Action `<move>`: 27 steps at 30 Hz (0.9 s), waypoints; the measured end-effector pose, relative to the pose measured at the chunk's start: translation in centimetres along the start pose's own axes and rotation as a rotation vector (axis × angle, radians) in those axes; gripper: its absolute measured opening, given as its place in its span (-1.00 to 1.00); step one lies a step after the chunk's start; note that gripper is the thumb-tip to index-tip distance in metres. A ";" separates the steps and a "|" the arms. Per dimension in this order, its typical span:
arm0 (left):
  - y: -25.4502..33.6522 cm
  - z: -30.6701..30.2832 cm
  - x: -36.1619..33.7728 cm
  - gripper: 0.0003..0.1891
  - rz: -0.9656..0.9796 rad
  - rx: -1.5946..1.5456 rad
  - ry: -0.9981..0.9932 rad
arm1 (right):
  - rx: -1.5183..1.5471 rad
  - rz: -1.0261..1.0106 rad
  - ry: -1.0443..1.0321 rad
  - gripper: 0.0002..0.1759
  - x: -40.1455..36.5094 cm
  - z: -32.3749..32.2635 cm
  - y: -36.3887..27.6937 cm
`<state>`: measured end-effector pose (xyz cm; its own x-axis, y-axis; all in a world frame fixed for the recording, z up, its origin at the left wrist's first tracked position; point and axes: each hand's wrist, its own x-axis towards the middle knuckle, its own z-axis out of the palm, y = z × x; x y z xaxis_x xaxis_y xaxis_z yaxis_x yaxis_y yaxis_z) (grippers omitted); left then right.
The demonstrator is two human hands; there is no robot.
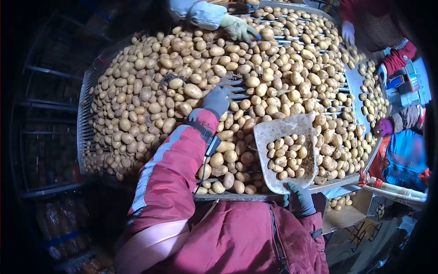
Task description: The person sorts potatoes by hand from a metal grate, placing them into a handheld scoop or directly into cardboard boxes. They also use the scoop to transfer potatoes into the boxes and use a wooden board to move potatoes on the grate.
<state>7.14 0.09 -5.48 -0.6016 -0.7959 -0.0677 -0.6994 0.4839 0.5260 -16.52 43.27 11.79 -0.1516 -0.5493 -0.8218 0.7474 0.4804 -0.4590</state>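
Note:
My right hand (301, 199), in a grey glove, grips the handle end of a whitish scoop (263, 137). Several small potatoes (287, 157) lie in the scoop, which rests over the potato heap near the table's front edge. Stretched out ahead, my left hand (216, 102), also gloved in grey, reaches down among the loose potatoes (194, 91) beside some bare metal slats (236, 90). Its fingers point away from me and appear apart, with their tips partly hidden. Potatoes of mixed sizes surround both the hand and the scoop.
Across the slatted table, a co-worker's gloved hand (239, 28) is over the potatoes. Another person's hand (348, 33) is at the far right. A cardboard box (346, 218) holding potatoes stands below the right edge. Dark racks (50, 105) line the left side.

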 end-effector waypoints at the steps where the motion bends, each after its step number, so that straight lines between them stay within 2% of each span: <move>1: -1.1 0.4 0.3 -0.65 0.028 -0.127 0.042 | -0.037 0.053 0.008 -0.83 -0.1 -0.2 0.1; 2: 0.8 -1.2 0.1 -0.67 0.051 -0.255 0.082 | -0.033 0.051 0.008 -0.83 -0.2 -0.4 0.2; 3: 3.2 -2.0 -1.1 -0.72 0.087 -0.307 0.215 | -0.056 0.026 -0.010 -0.81 -0.1 -0.4 0.5; 6: 20.4 -9.7 -6.4 -0.67 -0.280 -0.243 0.149 | -0.177 0.014 -0.065 -0.77 0.5 -0.3 0.4; 8: 19.4 -9.0 -7.6 -0.62 0.300 -0.564 0.087 | -0.280 0.016 -0.099 -0.75 0.8 0.0 0.4; 9: 19.6 -8.3 -9.3 -0.54 -0.039 -0.689 -0.160 | -0.303 -0.017 -0.102 -0.73 1.0 0.2 0.5; 10: 16.8 -6.0 -9.7 -0.55 0.252 -0.455 0.053 | -0.322 -0.051 -0.105 -0.70 1.1 0.3 0.5; 11: 14.1 -5.0 -10.2 -0.55 0.247 -0.449 0.059 | -0.326 -0.049 -0.115 -0.70 1.1 0.4 0.5; 13: 9.0 -5.7 -11.0 -0.68 0.039 -0.203 0.310 | -0.228 0.020 -0.091 -0.77 1.1 0.3 0.1; 14: 8.1 -7.5 -11.6 -0.69 -0.051 -0.513 0.280 | -0.226 0.019 -0.096 -0.77 1.5 0.2 0.4; 16: 8.3 -10.2 -11.6 -0.67 -0.227 -0.145 0.244 | -0.093 -0.082 -0.172 -0.69 2.4 -0.3 1.5; 17: 7.4 -9.7 -11.2 -0.67 -0.235 -0.146 0.245 | -0.066 0.003 -0.185 -0.62 2.5 -0.9 1.5; 19: 5.0 -7.6 -9.8 -0.63 -0.140 0.063 0.214 | -0.082 0.054 -0.182 -0.62 2.9 -1.5 1.6; 22: 0.8 -2.5 -6.6 -0.60 -0.262 0.191 0.125 | -0.086 0.129 -0.185 -0.61 2.7 -2.0 1.2; 24: -0.1 -1.8 -5.9 -0.57 -0.272 0.287 0.034 | -0.063 0.155 -0.188 -0.62 2.6 -2.4 1.1; 26: 1.7 -5.1 -6.6 -0.59 -0.288 -0.261 0.089 | -0.169 0.086 -0.191 -0.60 3.4 -3.0 1.7; 27: 2.6 -5.9 -6.6 -0.63 -0.604 -0.814 0.036 | -0.423 -0.333 -0.233 -0.61 5.6 -4.5 4.8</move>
<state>11.61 4.45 1.34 -0.2125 -0.8425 -0.4950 -0.3989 -0.3876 0.8310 -16.71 45.55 3.49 -0.1517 -0.8301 -0.5366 0.3532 0.4615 -0.8138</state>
